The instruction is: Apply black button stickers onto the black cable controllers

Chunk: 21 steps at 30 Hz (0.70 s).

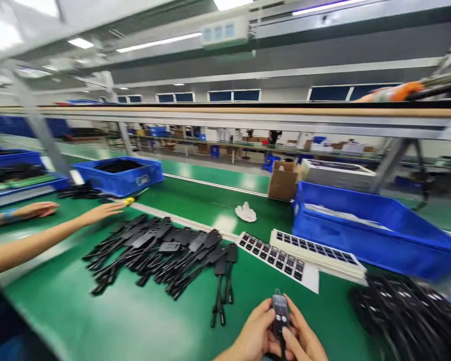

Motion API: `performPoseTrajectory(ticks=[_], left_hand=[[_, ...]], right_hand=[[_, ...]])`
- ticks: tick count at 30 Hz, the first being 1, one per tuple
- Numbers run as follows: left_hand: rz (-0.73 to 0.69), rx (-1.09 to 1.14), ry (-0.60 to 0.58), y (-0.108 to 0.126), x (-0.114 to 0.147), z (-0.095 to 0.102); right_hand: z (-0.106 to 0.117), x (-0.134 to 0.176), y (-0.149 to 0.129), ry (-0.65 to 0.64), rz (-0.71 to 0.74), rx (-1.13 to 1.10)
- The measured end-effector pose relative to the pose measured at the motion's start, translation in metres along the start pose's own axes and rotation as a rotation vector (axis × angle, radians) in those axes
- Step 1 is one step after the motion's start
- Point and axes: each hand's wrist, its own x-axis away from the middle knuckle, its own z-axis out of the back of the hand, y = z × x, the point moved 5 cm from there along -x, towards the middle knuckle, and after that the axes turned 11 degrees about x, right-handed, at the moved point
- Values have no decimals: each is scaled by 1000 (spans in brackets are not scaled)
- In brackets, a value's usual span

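A blue bin (pixel 124 184) stands on the left of the green tabletop (pixel 135 321), and further left I see blue trays (pixel 26 194). A crumpled white wad (pixel 245 212) lies near the middle. Towards the right, a cardboard box (pixel 280 183) stands just beside a long blue tub (pixel 361 248), with a pale case (pixel 338 174) behind. A rail (pixel 210 119) crosses in front of me, windows (pixel 220 96) line the far wall, and strip lights (pixel 160 42) glow overhead.
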Motion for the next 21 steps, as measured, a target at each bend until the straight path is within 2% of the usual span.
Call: performPoseTrajectory(ticks=[2, 9, 13, 21], left_hand=[[44, -49, 37, -3, -2, 5], [10, -327, 57, 4, 14, -6], [30, -290, 95, 3, 11, -5], [127, -263, 183, 6, 15, -6]], right_hand=[[3, -3, -2, -64, 16, -19], [-2, -1, -23, 53, 132, 57], [-2, 3, -32, 65, 147, 131], [-4, 3, -28, 16, 137, 139]])
